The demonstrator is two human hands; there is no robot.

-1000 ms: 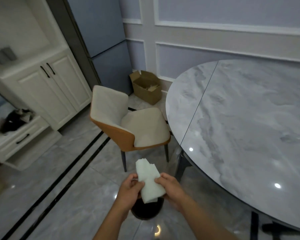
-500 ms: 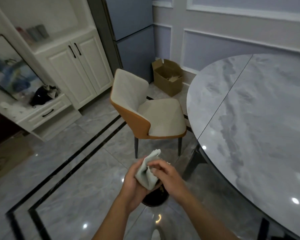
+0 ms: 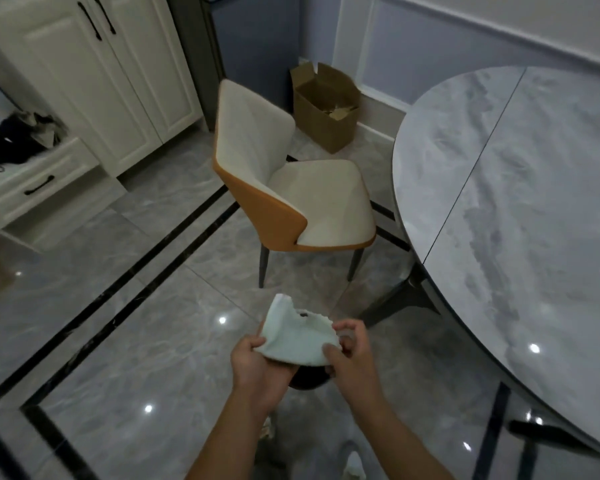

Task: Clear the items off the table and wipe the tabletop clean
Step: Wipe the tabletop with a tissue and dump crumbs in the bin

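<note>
A pale white cloth [image 3: 296, 337] hangs spread between both hands, low in the middle of the head view. My left hand [image 3: 257, 367] grips its left edge from below. My right hand [image 3: 350, 358] pinches its right edge between thumb and fingers. Both hands are over the floor, left of the round grey marble table [image 3: 520, 202], whose visible top is bare. A dark round object [image 3: 307, 377] sits on the floor directly under the cloth, mostly hidden.
A cream and orange chair [image 3: 291, 188] stands on the floor between me and the wall, beside the table's left edge. An open cardboard box [image 3: 326, 105] sits by the wall. White cabinets [image 3: 94, 74] line the left side, with a black bag [image 3: 14, 140] on the low drawer unit.
The cloth, bunched between my hands half a second ago, is now pulled open wider. My view has tilted down and swung left, so less tabletop shows.
</note>
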